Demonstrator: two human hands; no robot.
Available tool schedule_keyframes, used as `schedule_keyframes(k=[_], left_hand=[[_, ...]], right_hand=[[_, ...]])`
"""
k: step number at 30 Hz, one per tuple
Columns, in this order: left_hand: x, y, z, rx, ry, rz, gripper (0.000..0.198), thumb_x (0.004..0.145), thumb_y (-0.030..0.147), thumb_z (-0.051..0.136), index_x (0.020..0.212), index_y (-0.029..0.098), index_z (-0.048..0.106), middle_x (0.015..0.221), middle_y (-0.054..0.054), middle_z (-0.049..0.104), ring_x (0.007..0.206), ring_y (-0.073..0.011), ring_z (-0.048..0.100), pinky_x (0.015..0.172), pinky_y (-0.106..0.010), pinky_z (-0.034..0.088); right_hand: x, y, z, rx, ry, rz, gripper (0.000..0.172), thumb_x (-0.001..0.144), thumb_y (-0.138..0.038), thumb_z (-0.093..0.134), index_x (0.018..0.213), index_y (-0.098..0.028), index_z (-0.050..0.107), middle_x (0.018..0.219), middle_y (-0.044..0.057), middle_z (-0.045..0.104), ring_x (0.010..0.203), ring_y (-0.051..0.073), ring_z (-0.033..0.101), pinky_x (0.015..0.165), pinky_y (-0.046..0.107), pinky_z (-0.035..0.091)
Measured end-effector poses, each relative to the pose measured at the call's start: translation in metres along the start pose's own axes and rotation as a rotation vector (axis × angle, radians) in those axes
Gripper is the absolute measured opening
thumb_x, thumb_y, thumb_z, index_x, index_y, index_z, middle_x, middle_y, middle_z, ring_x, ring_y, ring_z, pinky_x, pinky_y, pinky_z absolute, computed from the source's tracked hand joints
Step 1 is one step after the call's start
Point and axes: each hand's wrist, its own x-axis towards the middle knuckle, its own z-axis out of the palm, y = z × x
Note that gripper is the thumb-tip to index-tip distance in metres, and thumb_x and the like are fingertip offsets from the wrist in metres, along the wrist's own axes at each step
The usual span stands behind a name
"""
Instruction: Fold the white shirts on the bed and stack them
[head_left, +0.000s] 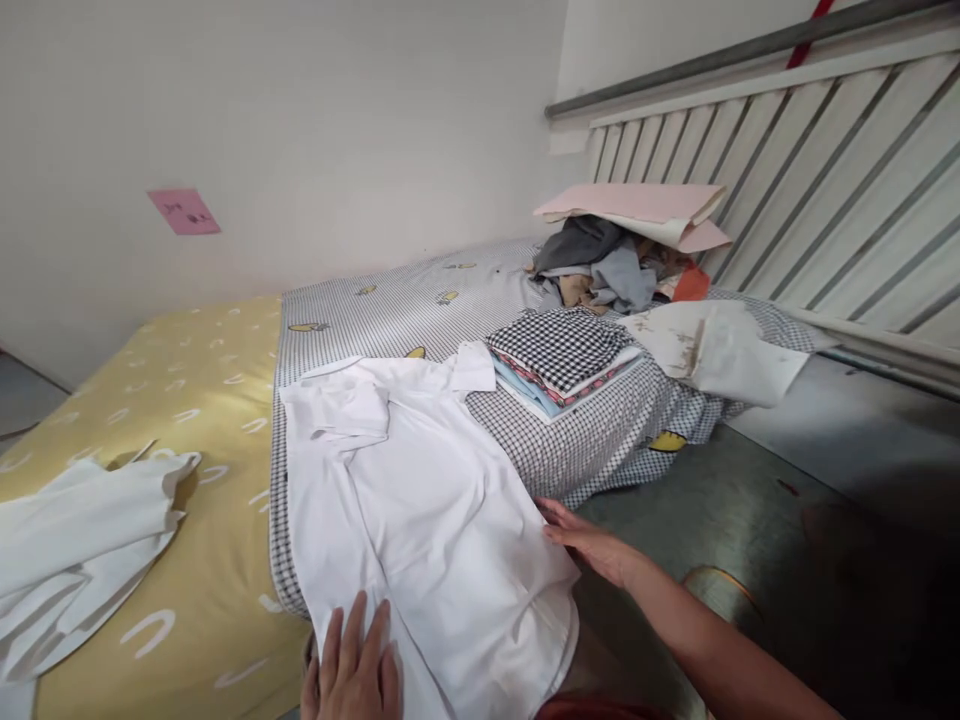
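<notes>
A white shirt (450, 510) lies spread over the bed's edge, its lower part hanging toward me. One sleeve is folded inward across its upper left, and the other end of the fabric reaches toward a folded pile. My left hand (352, 665) rests flat on the shirt's lower left side, fingers stretched out. At the shirt's right edge, my right hand (589, 542) has the fabric between thumb and fingers; part of those fingers is hidden by the cloth.
A folded clothes pile (566, 350) with a checked top sits right of the shirt. Behind it are a heap of loose clothes (600, 265) under pink sheeting (637, 203) and a white bag (720, 350). Another white garment (90, 550) lies on the yellow cover (217, 340).
</notes>
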Motion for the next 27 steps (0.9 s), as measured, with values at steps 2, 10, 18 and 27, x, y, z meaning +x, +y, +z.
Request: schedule_keyframes(k=[2, 10, 18, 27], left_hand=[[0.000, 0.000, -0.002, -0.020, -0.024, -0.013, 0.046, 0.099, 0.028, 0.040, 0.139, 0.033, 0.062, 0.156, 0.001, 0.053, 0.146, -0.0269, 0.045, 0.116, -0.051, 0.042], [-0.001, -0.002, -0.001, -0.092, -0.047, -0.028, 0.046, 0.098, 0.030, 0.041, 0.140, 0.032, 0.062, 0.155, -0.002, 0.054, 0.147, -0.0275, 0.043, 0.120, -0.052, 0.037], [0.021, 0.001, -0.022, -0.368, -0.040, -0.022, 0.047, 0.102, 0.041, 0.033, 0.130, 0.029, 0.069, 0.157, -0.010, 0.050, 0.135, -0.0323, 0.056, 0.106, -0.057, 0.052], [0.025, 0.130, -0.030, -0.934, -0.191, 0.257, 0.072, 0.086, 0.033, 0.062, 0.154, 0.017, 0.042, 0.162, -0.016, 0.043, 0.148, -0.0284, 0.044, 0.112, -0.042, 0.050]], right_hand=[[-0.010, 0.010, 0.005, 0.058, -0.083, 0.033, 0.076, 0.066, -0.053, 0.079, 0.135, -0.027, 0.060, 0.134, 0.008, 0.069, 0.123, 0.027, 0.063, 0.098, 0.043, 0.050], [-0.018, -0.004, -0.005, 0.431, -0.024, 0.127, 0.048, 0.064, -0.058, 0.086, 0.091, -0.023, 0.069, 0.066, -0.003, 0.063, 0.044, 0.008, 0.044, 0.048, 0.025, 0.041], [-0.028, -0.032, 0.008, 0.422, -0.105, 0.015, 0.042, 0.064, -0.050, 0.090, 0.077, -0.022, 0.062, 0.058, -0.008, 0.045, 0.043, 0.002, 0.024, 0.040, 0.018, 0.017], [-0.032, -0.067, 0.046, 0.496, -0.345, -0.010, 0.050, 0.057, -0.052, 0.091, 0.074, -0.020, 0.056, 0.050, -0.010, 0.048, 0.041, 0.003, 0.032, 0.039, 0.016, 0.022]])
